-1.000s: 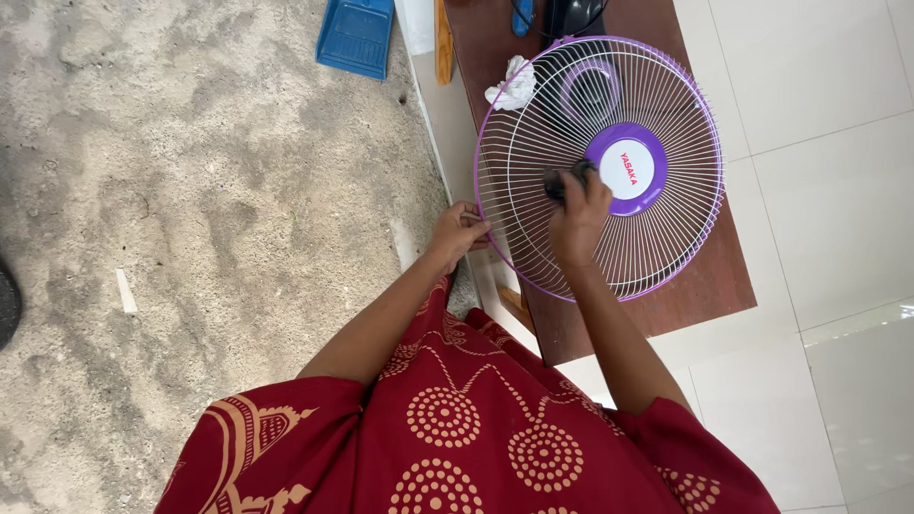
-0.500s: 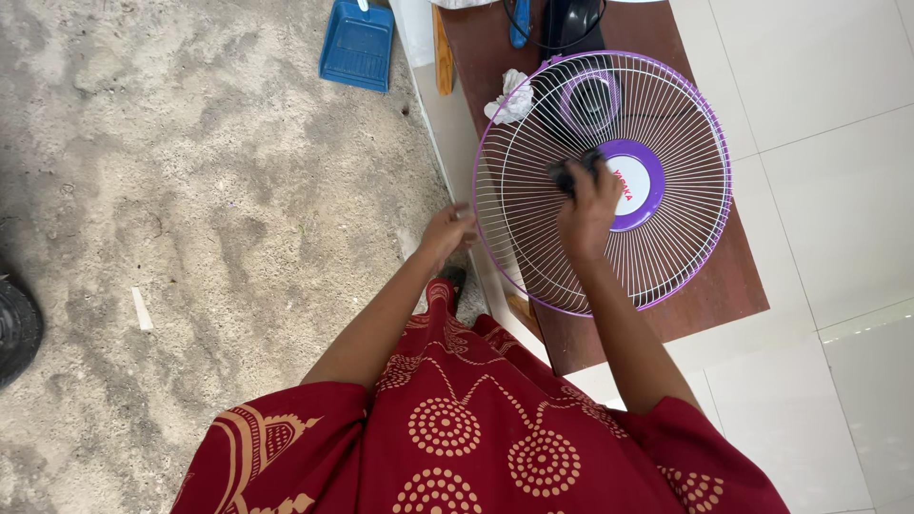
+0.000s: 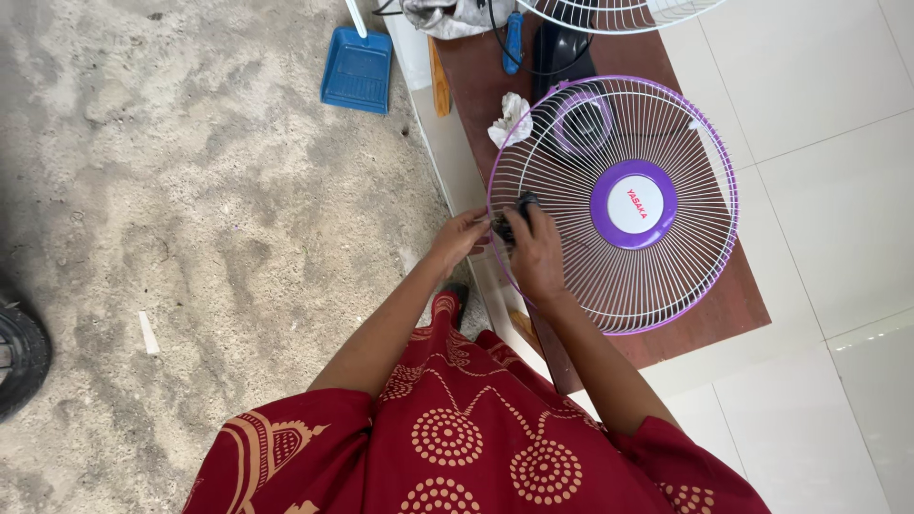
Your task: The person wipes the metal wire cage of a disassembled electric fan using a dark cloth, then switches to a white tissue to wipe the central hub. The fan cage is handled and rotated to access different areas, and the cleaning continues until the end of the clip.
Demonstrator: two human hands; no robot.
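Both hands gripping one fan guard.

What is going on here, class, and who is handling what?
A person in a red patterned garment stands at a brown wooden table with a round fan guard, white wire with a purple rim and hub, lying on it. The right hand presses a small dark object against the guard's left edge, and the left hand meets it at the rim. A blue dustpan lies on the sandy ground.
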